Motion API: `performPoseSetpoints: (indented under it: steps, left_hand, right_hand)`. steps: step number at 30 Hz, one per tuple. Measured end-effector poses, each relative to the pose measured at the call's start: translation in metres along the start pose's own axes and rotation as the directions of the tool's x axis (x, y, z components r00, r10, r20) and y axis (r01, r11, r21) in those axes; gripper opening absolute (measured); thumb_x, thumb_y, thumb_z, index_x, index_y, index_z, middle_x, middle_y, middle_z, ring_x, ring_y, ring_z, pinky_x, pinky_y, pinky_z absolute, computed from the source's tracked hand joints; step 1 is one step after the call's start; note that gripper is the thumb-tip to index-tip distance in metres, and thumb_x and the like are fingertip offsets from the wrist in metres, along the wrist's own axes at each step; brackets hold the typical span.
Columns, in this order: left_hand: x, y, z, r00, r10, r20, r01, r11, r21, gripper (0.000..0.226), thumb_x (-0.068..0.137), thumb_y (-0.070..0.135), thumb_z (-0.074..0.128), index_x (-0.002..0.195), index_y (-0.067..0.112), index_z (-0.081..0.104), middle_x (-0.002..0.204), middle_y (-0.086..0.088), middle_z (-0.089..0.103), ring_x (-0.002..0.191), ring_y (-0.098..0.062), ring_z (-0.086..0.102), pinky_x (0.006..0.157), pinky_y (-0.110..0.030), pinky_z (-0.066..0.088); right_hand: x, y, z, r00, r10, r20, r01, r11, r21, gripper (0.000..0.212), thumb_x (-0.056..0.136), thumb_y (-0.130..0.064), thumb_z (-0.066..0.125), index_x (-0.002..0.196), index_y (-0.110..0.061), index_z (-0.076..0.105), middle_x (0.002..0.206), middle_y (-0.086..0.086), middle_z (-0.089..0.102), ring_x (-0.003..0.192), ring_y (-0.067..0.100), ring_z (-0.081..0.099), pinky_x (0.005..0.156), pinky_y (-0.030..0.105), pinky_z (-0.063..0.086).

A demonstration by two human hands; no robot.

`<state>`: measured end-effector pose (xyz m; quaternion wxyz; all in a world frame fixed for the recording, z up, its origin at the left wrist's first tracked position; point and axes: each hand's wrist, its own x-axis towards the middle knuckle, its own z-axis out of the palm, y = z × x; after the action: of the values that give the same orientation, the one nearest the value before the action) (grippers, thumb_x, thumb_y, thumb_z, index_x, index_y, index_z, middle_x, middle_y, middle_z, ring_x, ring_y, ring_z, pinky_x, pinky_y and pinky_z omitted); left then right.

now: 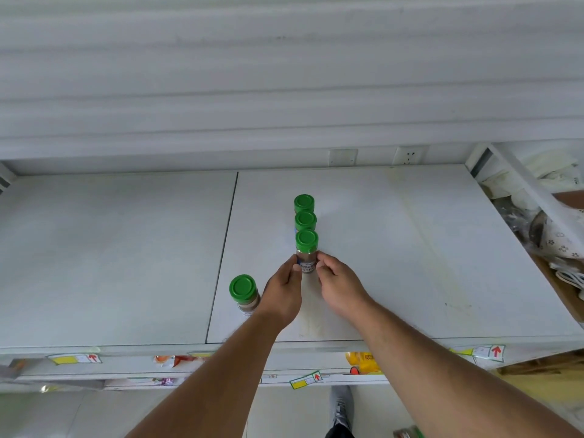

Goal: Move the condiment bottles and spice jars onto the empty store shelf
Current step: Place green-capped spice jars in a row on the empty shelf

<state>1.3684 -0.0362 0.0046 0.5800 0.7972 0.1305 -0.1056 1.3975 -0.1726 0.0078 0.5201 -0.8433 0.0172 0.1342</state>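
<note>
Where the white shelf runs out to the left it is bare, and the first thing met going rightward is a lone spice jar with a green lid, standing upright near the front edge, just left of the seam between the two shelf boards. Close beside it comes the left hand, its fingers curled against the left side of the front jar, which stands upright on the shelf near the middle. From the other side the right hand meets it, fingertips pinching the jar's right side at the label, so both hands hold the same jar between them. Behind that jar, going toward the back wall, a middle jar and a back jar stand in one straight row, green lids nearly touching. Farther right the shelf board is plain white with faint scuff marks. At the far right, past the shelf's end frame, a heap of pale packaged goods lies in clutter. Along the shelf's front edge sit price tags with red arrows, and a yellow package shows on the level below.
</note>
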Motion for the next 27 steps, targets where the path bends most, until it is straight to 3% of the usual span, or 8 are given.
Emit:
performPoseSetpoints:
  steps: [5, 9, 11, 15, 18, 22, 25, 27]
  left_hand:
    - [0.000, 0.002, -0.001, 1.000, 0.018, 0.003, -0.018, 1.000, -0.015, 0.040, 0.112, 0.030, 0.036, 0.149, 0.034, 0.048, 0.135, 0.015, 0.058, 0.130, -0.011, 0.055, 0.106, -0.022, 0.035]
    - [0.000, 0.002, -0.002, 0.999, 0.033, 0.004, -0.033, 0.999, 0.003, 0.040, 0.112, 0.029, 0.035, 0.150, 0.032, 0.048, 0.134, 0.013, 0.058, 0.131, -0.011, 0.053, 0.104, -0.021, 0.035]
    - [-0.001, 0.003, -0.002, 1.000, 0.018, 0.001, -0.018, 0.999, 0.029, 0.042, 0.112, 0.032, 0.035, 0.152, 0.034, 0.045, 0.141, 0.008, 0.058, 0.131, -0.014, 0.053, 0.105, -0.024, 0.036]
    - [-0.014, -0.002, -0.003, 0.999, -0.033, -0.018, 0.033, 0.999, 0.041, 0.048, 0.110, 0.038, 0.037, 0.158, 0.029, 0.037, 0.154, 0.004, 0.049, 0.142, -0.015, 0.045, 0.120, -0.030, 0.032]
    - [-0.034, -0.008, -0.003, 0.999, -0.027, -0.018, 0.028, 0.998, 0.055, 0.050, 0.111, 0.034, 0.039, 0.159, 0.022, 0.037, 0.156, 0.006, 0.045, 0.147, -0.011, 0.038, 0.113, -0.017, 0.024]
    - [-0.060, -0.025, -0.008, 1.000, 0.015, 0.027, -0.017, 0.996, 0.086, 0.051, 0.110, 0.031, 0.042, 0.159, 0.017, 0.036, 0.159, 0.006, 0.043, 0.143, -0.001, 0.035, 0.108, -0.009, 0.023]
    - [-0.086, -0.039, -0.017, 1.000, 0.018, 0.019, -0.019, 0.997, 0.069, 0.050, 0.109, 0.027, 0.046, 0.157, 0.016, 0.040, 0.155, 0.006, 0.046, 0.141, -0.001, 0.040, 0.101, -0.003, 0.025]
    - [-0.104, -0.048, -0.027, 1.000, 0.013, -0.027, -0.012, 0.999, 0.037, 0.046, 0.108, 0.032, 0.046, 0.152, 0.019, 0.048, 0.151, 0.007, 0.053, 0.138, -0.004, 0.046, 0.106, -0.009, 0.032]
  right_hand:
    - [0.002, -0.002, -0.001, 1.000, 0.011, -0.003, -0.011, 1.000, 0.007, 0.037, 0.109, -0.019, 0.038, 0.140, -0.022, 0.058, 0.107, -0.008, 0.062, 0.095, 0.010, 0.055, 0.086, 0.023, 0.039]
    - [0.002, -0.001, -0.001, 1.000, 0.019, -0.002, -0.019, 1.000, 0.006, 0.035, 0.108, -0.021, 0.038, 0.135, -0.025, 0.061, 0.096, -0.015, 0.061, 0.085, 0.003, 0.053, 0.082, 0.023, 0.038]
    - [0.000, -0.001, -0.001, 1.000, 0.017, -0.007, -0.017, 1.000, 0.013, 0.035, 0.108, -0.021, 0.039, 0.134, -0.028, 0.062, 0.097, -0.015, 0.062, 0.089, 0.006, 0.055, 0.081, 0.023, 0.039]
    - [-0.015, -0.003, 0.000, 0.999, 0.032, -0.015, -0.032, 0.999, 0.027, 0.036, 0.109, -0.021, 0.039, 0.138, -0.025, 0.059, 0.112, -0.015, 0.061, 0.105, 0.008, 0.053, 0.089, 0.020, 0.037]
    - [-0.034, 0.001, 0.006, 0.998, 0.067, -0.014, -0.067, 0.998, 0.002, 0.041, 0.109, -0.026, 0.041, 0.148, -0.020, 0.051, 0.128, -0.008, 0.058, 0.118, 0.009, 0.052, 0.099, 0.018, 0.033]
    - [-0.062, 0.009, 0.024, 0.998, 0.057, 0.001, -0.057, 0.998, 0.018, 0.046, 0.108, -0.032, 0.046, 0.153, -0.021, 0.046, 0.146, -0.007, 0.053, 0.136, 0.011, 0.049, 0.110, 0.027, 0.038]
    - [-0.078, 0.010, 0.040, 0.998, 0.041, 0.041, -0.041, 0.999, 0.006, 0.043, 0.106, -0.029, 0.049, 0.148, -0.022, 0.051, 0.138, -0.011, 0.057, 0.128, 0.008, 0.053, 0.108, 0.024, 0.038]
    - [-0.082, 0.014, 0.052, 0.996, 0.058, 0.065, -0.057, 0.998, -0.010, 0.028, 0.104, -0.029, 0.049, 0.129, -0.023, 0.059, 0.111, -0.018, 0.059, 0.101, 0.000, 0.055, 0.098, 0.025, 0.041]
